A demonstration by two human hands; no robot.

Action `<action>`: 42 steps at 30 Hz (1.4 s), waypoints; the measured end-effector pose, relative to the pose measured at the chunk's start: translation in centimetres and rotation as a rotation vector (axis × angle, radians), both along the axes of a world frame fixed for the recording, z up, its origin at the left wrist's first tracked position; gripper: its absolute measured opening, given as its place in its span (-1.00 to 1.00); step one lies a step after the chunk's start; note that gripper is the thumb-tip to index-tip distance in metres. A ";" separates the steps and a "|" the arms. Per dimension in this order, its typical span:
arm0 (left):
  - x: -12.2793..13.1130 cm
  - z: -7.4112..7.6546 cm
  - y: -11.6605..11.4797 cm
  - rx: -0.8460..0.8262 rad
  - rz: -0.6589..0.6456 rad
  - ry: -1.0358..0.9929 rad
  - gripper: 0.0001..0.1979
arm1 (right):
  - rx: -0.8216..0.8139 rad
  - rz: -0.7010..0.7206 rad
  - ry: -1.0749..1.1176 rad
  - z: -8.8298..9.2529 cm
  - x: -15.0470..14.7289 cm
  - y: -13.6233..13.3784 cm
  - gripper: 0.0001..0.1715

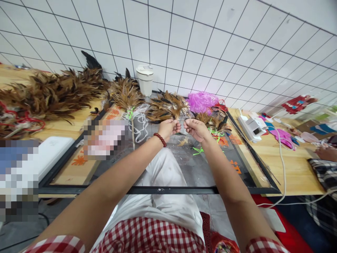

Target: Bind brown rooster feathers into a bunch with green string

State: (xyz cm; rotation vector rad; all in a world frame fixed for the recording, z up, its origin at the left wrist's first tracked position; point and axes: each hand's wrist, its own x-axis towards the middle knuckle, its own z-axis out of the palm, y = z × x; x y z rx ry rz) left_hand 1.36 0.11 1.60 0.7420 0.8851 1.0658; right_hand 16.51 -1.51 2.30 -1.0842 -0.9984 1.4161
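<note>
In the head view, taking the gap between your hands as the clock's center and 12 as straight away from you, your left hand [171, 129] sits at 9 o'clock and your right hand [196, 129] at 3, just beside each other but apart. Your left thumb and index finger are pressed together at the tips, with the other fingers curled; your right thumb and index finger also meet in a pinch. You cannot tell from here whether either pinch holds something thin. The nearest brown feather bundle [163, 104] lies at 11 o'clock, right behind your left hand; whether the fingers touch it is unclear. A small loose feather [183, 141] lies at 6 o'clock on the black-framed glass panel [163, 190], beneath your hands.

At 10 o'clock another feather bundle on a stick [133, 131] stands out with a green tie, beside tangled white string [141, 123]. The white cup [145, 81] is at 11, the purple plastic bag [202, 102] at 1. Bright green cords [217, 134] lie near 3, and farther that way a white power strip [250, 128] rests on the wooden surface [292, 175]. Far out toward 4, a co-worker's hand [326, 153] shows.
</note>
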 end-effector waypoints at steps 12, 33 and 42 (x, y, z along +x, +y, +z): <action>0.4 -0.4 -0.2 0.041 -0.034 -0.062 -0.87 | 0.411 -0.241 -0.757 -1.3 -1.3 -0.1 -0.62; -0.1 -0.7 1.0 0.055 0.201 -0.105 -0.87 | 0.474 0.050 -1.804 -1.5 1.0 -0.4 -0.55; -0.1 -0.8 1.0 0.051 0.207 -0.106 -0.89 | 0.534 0.089 -1.903 -1.1 1.8 -0.3 -0.57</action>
